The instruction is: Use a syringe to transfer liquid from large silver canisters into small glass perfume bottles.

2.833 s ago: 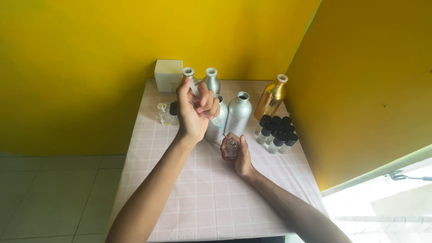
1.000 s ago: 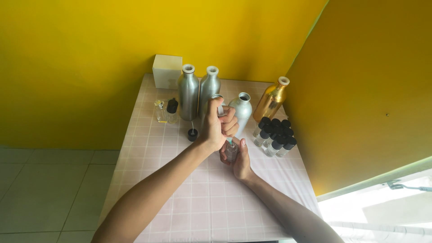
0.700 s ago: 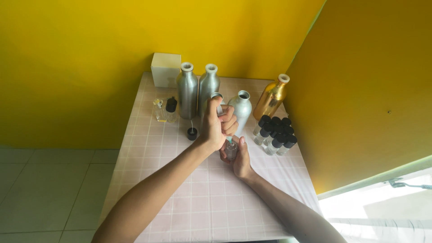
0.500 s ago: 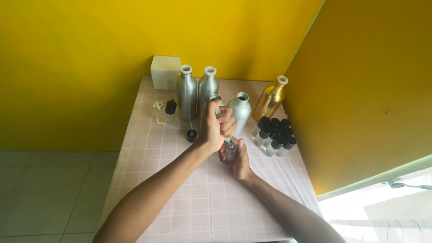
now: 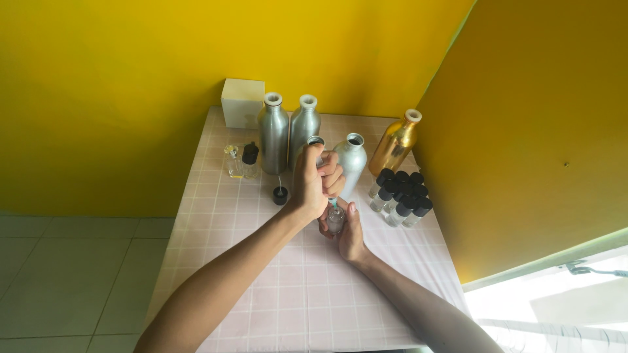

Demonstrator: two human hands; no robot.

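Small glass vial (image 5: 335, 220), gripped by right hand (image 5: 350, 233), now sits under the silver bottle (image 5: 314, 149) the left hand (image 5: 314, 183) has tipped over it.

Your open room is the near half of the bench (image 5: 288, 307), where only your two forearms cross the pink grid cloth. Farther back the way closes: two silver bottles (image 5: 288, 134) stand side by side with a white box (image 5: 241, 102) behind them, a gold bottle (image 5: 394, 142) leans by the right wall, and a cluster of black-capped vials (image 5: 400, 197) fills the right edge. A loose black cap (image 5: 280, 194) and two small bottles (image 5: 241, 161) sit left of your left hand (image 5: 313, 183).
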